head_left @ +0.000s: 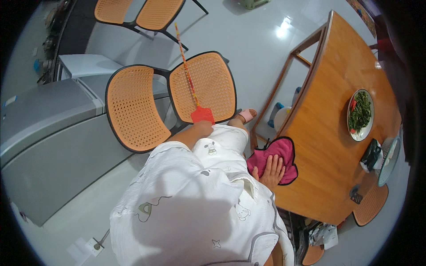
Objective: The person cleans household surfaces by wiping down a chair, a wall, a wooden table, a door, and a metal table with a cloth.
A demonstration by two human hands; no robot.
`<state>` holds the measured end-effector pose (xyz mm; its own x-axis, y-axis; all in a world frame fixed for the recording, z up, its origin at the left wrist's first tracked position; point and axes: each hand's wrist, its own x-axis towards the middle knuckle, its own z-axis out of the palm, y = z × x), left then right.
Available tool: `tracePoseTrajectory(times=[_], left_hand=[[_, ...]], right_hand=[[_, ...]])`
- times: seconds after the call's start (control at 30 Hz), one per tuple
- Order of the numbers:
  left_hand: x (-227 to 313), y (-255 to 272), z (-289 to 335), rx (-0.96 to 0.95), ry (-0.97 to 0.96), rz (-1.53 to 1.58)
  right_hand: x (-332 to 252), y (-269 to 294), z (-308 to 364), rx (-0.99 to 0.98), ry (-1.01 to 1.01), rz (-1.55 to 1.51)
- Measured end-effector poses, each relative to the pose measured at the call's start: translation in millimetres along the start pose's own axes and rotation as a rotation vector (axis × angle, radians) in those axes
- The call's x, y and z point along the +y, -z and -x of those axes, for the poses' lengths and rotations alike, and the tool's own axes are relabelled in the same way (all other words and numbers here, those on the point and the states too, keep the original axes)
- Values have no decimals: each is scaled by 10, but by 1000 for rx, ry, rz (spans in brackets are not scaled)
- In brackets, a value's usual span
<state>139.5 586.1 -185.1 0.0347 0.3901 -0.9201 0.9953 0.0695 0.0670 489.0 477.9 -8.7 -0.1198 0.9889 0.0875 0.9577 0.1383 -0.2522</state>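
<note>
My left hand (203, 128) is at the red head of a fly swatter (203, 115), its fingers closed there and mostly hidden. The swatter's thin red-and-yellow striped handle points away from me, over the tan woven seat of a black-framed chair (205, 84). On the right, my right hand (271, 172) lies flat with fingers stretched on a magenta cloth (284, 150) edged in black. That cloth rests at the near left edge of the wooden table (319, 164), partly over its side.
A plate of green vegetables with red pieces (360, 116) sits on the table, near a dark packet (371, 155) and a pale blue basket (389, 162). A grey chest freezer (57, 142) stands left. More woven chairs (159, 13) are at the far side.
</note>
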Motion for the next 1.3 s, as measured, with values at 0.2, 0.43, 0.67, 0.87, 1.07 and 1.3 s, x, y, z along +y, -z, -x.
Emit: tracePoseTrajectory(times=[0.2,0.43,0.67,0.87,1.07,1.3], left_hand=[[66,203,462,156,-28,251],[-104,-14,116,281,-322,494],[-696,122,-329,53,-421,646],[113,1326,-298,108,-405,428],[1135,2638,-731,214,-621,418],[2534,3892,-434,270,-961,491]], right_hand=[[60,-53,60,52,32,47],[184,-78,182,78,23,104],[-8,-40,21,65,-24,67],[-61,-60,9,-5,-227,202],[-47,-23,-1098,18,-446,240],[242,274,-2565,-48,-617,166]])
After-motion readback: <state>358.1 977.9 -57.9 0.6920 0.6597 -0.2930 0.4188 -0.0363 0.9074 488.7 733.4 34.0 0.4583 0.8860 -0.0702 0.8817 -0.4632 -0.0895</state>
